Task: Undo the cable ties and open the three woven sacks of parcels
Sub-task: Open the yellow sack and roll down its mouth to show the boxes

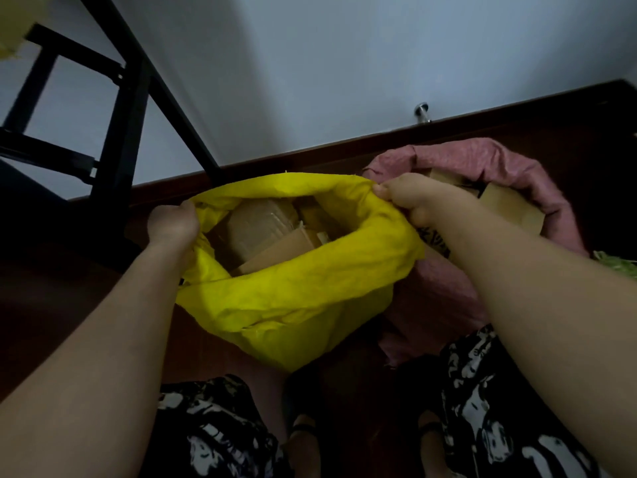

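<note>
A yellow woven sack (293,298) stands on the dark floor in front of me with its mouth spread wide. Brown cardboard parcels (262,225) show inside it. My left hand (174,224) grips the sack's left rim. My right hand (410,198) pinches the right rim, fingers curled round the fabric. Behind and to the right stands a pink woven sack (537,188), its mouth open too, with cardboard parcels (510,205) showing at the top. A scrap of green woven material (617,267) peeks in at the right edge. No cable tie is visible.
A black metal frame (113,108) rises at the left, close to the yellow sack. A grey wall with a dark skirting board (310,153) runs behind the sacks, with a metal door stop (422,112) on it. My patterned clothing and sandalled feet (303,439) are at the bottom.
</note>
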`<state>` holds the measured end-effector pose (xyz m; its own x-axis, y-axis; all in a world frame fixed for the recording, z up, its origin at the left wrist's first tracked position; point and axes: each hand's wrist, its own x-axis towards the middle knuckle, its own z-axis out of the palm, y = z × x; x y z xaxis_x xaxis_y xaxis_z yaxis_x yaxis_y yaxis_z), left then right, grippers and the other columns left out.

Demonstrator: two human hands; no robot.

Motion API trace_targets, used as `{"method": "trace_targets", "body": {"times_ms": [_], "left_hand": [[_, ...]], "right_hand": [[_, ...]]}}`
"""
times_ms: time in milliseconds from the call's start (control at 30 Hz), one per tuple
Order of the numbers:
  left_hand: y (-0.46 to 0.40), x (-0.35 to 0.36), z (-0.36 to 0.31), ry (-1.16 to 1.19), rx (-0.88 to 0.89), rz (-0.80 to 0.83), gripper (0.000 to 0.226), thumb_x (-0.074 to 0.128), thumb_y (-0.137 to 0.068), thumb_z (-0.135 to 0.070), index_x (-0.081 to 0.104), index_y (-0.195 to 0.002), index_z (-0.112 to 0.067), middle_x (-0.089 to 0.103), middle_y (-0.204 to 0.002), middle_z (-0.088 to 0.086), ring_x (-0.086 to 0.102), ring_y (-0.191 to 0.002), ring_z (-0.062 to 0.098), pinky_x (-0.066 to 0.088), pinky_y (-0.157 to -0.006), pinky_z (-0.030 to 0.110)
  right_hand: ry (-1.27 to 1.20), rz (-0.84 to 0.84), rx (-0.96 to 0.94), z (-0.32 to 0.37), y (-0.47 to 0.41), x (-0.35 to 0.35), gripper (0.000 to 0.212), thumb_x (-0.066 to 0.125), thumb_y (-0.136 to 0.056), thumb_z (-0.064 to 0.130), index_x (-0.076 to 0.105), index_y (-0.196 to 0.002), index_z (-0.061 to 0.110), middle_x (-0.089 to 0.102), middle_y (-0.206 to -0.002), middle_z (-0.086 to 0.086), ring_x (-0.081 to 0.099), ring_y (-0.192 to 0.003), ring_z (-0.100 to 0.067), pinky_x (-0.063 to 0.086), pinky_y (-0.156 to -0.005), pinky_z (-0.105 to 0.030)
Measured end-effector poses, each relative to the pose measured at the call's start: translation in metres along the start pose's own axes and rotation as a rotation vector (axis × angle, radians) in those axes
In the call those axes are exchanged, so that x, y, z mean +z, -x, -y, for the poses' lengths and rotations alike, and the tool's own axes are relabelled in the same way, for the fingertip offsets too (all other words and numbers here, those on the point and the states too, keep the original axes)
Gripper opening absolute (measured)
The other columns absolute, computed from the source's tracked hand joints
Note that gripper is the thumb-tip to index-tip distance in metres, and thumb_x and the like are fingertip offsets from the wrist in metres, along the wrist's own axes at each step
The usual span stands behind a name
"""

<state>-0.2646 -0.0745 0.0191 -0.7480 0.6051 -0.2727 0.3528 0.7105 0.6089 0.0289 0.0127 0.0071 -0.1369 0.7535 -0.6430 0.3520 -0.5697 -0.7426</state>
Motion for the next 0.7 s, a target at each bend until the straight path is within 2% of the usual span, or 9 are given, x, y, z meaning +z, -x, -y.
{"method": "trace_targets", "body": {"times_ms": [67, 100, 167, 233, 300, 333, 400, 533, 700], "left_hand": [[-0.006, 0.0, 0.001, 0.028, -0.034, -0.014, 0.038, 0.037, -0.099, -0.026, 0.053, -0.1, 0.008, 0.057, -0.101, 0.019, 0.053, -0.112, 0.037, 0.041, -0.09, 0.038], [-0.009, 0.001, 0.003, 0.074, -0.051, -0.016, 0.035, 0.039, -0.098, -0.027, 0.054, -0.104, 0.004, 0.058, -0.107, 0.018, 0.055, -0.109, 0.035, 0.042, -0.092, 0.038], [-0.012, 0.0, 0.008, 0.152, -0.048, -0.022, 0.031, 0.045, -0.097, -0.031, 0.054, -0.086, -0.004, 0.058, -0.091, 0.014, 0.058, -0.088, 0.028, 0.045, -0.087, 0.038], [-0.01, -0.002, 0.013, 0.153, -0.002, 0.009, 0.038, 0.051, -0.095, -0.04, 0.053, -0.074, -0.008, 0.053, -0.076, 0.009, 0.056, -0.075, 0.025, 0.045, -0.078, 0.039], [-0.001, -0.004, 0.016, 0.134, 0.01, 0.096, 0.046, 0.059, -0.089, -0.049, 0.061, -0.101, -0.005, 0.06, -0.089, 0.012, 0.06, -0.087, 0.029, 0.047, -0.085, 0.042], [0.006, -0.007, 0.017, 0.1, -0.004, 0.144, 0.057, 0.063, -0.085, -0.05, 0.057, -0.118, -0.004, 0.062, -0.101, 0.015, 0.06, -0.095, 0.031, 0.047, -0.088, 0.043], [0.014, -0.012, 0.019, -0.06, 0.004, 0.174, 0.077, 0.071, -0.079, -0.048, 0.043, -0.136, -0.004, 0.053, -0.13, 0.018, 0.052, -0.117, 0.036, 0.043, -0.095, 0.047], [0.025, -0.02, 0.028, -0.173, 0.004, 0.135, 0.093, 0.073, -0.078, -0.044, 0.022, -0.148, -0.01, 0.032, -0.149, 0.018, 0.038, -0.132, 0.04, 0.04, -0.102, 0.051], [0.047, -0.017, 0.034, -0.315, -0.095, 0.068, 0.089, 0.068, -0.081, -0.051, 0.028, -0.145, -0.004, 0.024, -0.149, 0.023, 0.03, -0.134, 0.044, 0.034, -0.107, 0.051]], "right_hand": [[-0.3, -0.004, 0.024, -0.001, -0.002, 0.005, 0.039, 0.043, -0.102, 0.019, 0.046, -0.137, 0.002, 0.053, -0.136, -0.018, 0.059, -0.101, -0.03, 0.044, -0.084, -0.039], [-0.368, -0.019, 0.02, -0.001, -0.003, 0.009, 0.039, 0.039, -0.104, 0.016, 0.043, -0.139, 0.001, 0.051, -0.139, -0.018, 0.058, -0.107, -0.032, 0.043, -0.084, -0.039], [-0.408, -0.059, 0.009, -0.002, -0.009, 0.016, 0.04, 0.034, -0.103, 0.01, 0.04, -0.14, -0.002, 0.046, -0.143, -0.019, 0.05, -0.127, -0.034, 0.044, -0.093, -0.04], [-0.427, -0.109, 0.026, -0.005, -0.01, 0.022, 0.037, 0.031, -0.103, 0.006, 0.046, -0.135, 0.0, 0.045, -0.145, -0.019, 0.045, -0.132, -0.033, 0.041, -0.1, -0.04], [-0.466, -0.117, 0.076, -0.005, -0.01, 0.022, 0.032, 0.029, -0.104, 0.006, 0.053, -0.124, 0.003, 0.049, -0.14, -0.015, 0.045, -0.13, -0.031, 0.038, -0.097, -0.04], [-0.473, -0.109, 0.098, -0.005, -0.008, 0.021, 0.031, 0.03, -0.104, 0.008, 0.052, -0.127, 0.003, 0.054, -0.132, -0.013, 0.048, -0.124, -0.03, 0.038, -0.094, -0.039], [-0.492, -0.106, 0.128, -0.006, -0.007, 0.017, 0.035, 0.042, -0.102, 0.017, 0.047, -0.135, 0.004, 0.061, -0.116, -0.011, 0.057, -0.106, -0.029, 0.045, -0.089, -0.039], [-0.286, -0.131, 0.069, -0.024, -0.038, 0.003, 0.065, 0.065, -0.086, 0.042, 0.043, -0.139, 0.012, 0.056, -0.133, -0.013, 0.057, -0.114, -0.033, 0.047, -0.098, -0.053], [0.148, -0.235, -0.095, -0.003, 0.028, 0.014, 0.07, 0.063, -0.087, 0.045, 0.045, -0.138, 0.0, 0.052, -0.136, -0.017, 0.051, -0.123, -0.033, 0.045, -0.1, -0.041]]}}
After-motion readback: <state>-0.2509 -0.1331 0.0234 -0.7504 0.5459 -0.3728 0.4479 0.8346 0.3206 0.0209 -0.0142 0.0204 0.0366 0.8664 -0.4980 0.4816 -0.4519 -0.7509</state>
